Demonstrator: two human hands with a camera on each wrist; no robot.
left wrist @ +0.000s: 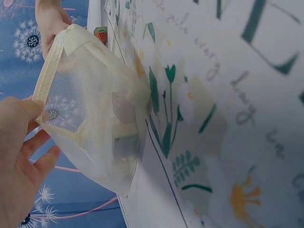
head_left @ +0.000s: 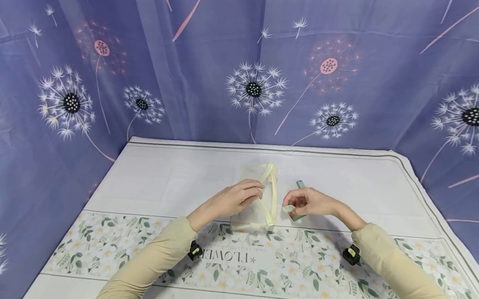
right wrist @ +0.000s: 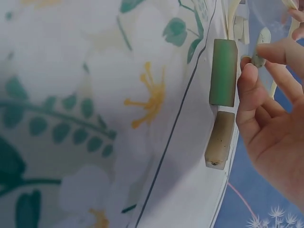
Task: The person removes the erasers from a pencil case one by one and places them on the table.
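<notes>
My left hand [head_left: 238,198] pinches the pale yellow rim of a see-through mesh bag [head_left: 273,195], holding its mouth spread toward the right. Through the mesh in the left wrist view, pale and greyish block shapes [left wrist: 125,146] show at the bottom of the bag [left wrist: 97,123]. Just right of the mouth, my right hand [head_left: 314,201] pinches a small pale green piece [right wrist: 260,50] with dark specks between thumb and fingers. Beneath and beside that hand lie a green block [right wrist: 223,72] and a tan-brown block [right wrist: 221,141] on the cloth.
A small block with a red watermelon picture [left wrist: 100,34] shows behind the bag. Another pale piece [right wrist: 242,30] appears near the bag's rim. A white tablecloth [head_left: 185,178] with a floral band covers the table, and a purple dandelion curtain [head_left: 203,70] hangs behind.
</notes>
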